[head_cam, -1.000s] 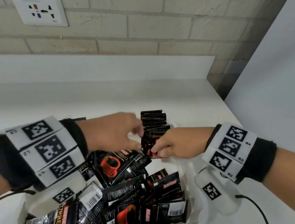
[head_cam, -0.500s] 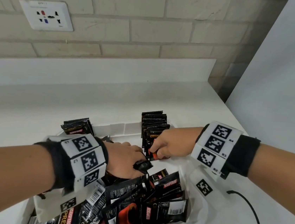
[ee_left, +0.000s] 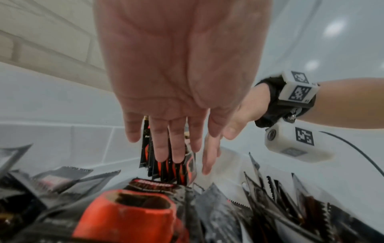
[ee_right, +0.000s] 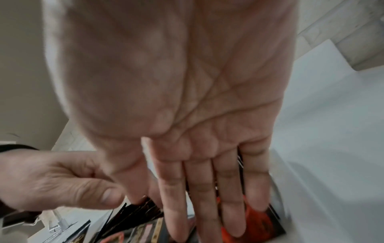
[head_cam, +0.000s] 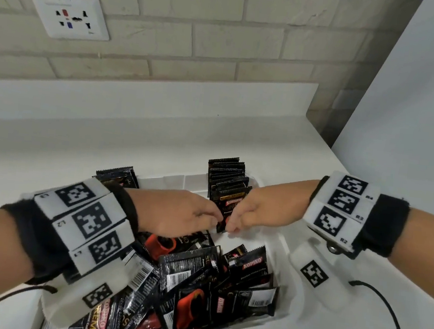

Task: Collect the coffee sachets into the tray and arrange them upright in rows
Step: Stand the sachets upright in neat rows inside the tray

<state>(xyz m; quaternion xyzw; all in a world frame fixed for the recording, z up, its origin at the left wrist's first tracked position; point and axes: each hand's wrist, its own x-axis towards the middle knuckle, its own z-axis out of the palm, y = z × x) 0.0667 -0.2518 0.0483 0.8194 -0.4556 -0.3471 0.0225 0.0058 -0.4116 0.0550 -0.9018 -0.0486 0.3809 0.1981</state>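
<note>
Both hands meet at upright sachet row [head_cam: 228, 190] in tray's [head_cam: 288, 253] far right corner. Left hand [head_cam: 178, 212] fingers straight, touching the row's front sachet. Right hand [head_cam: 256, 212] fingers straight, pressed flat on that front sachet. Loose sachets [head_cam: 197, 283] piled in tray's near part.

Count, all views:
- White rectangular plastic tray [head_cam: 288, 256]: 1.
- Hands: 2, left hand [head_cam: 177, 214] and right hand [head_cam: 259, 209].
- Upright rows of black foil coffee sachets: 2; right row [head_cam: 226, 181], about 7 edges visible; left row [head_cam: 117, 176], count unreadable.
- Loose black-and-red sachets heaped in tray [head_cam: 197, 283]: more than ten, exact number indeterminable.
- White wall socket plate [head_cam: 70, 16]: 1.
</note>
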